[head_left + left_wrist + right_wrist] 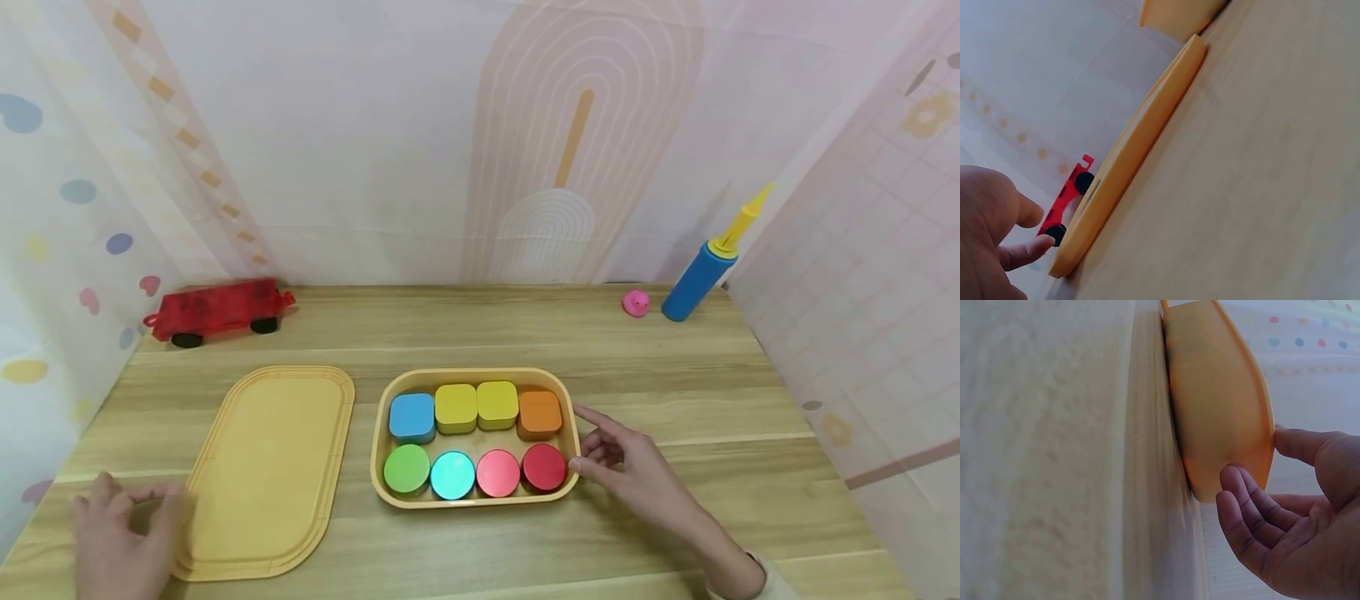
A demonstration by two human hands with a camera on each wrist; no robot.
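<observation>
A yellow-orange rounded box (480,442) stands on the table, holding a row of rounded-square pieces in blue, yellow and orange behind a row of round ones in green, cyan, pink and red. My right hand (637,475) is at its right end, thumb at the rim and relaxed fingertips (1232,475) along the outer wall in the right wrist view. To the left lies a flat yellow lid (266,471). My left hand (127,537), blurred, is beside its left edge; thumb and forefinger are bent apart with nothing between them.
A red toy wagon (219,310) with black wheels stands at the back left. Near the back right are a small pink toy duck (636,303) and a blue hand pump (697,279) with a yellow nozzle, upright and tilted. Patterned cloth walls (360,150) enclose the table.
</observation>
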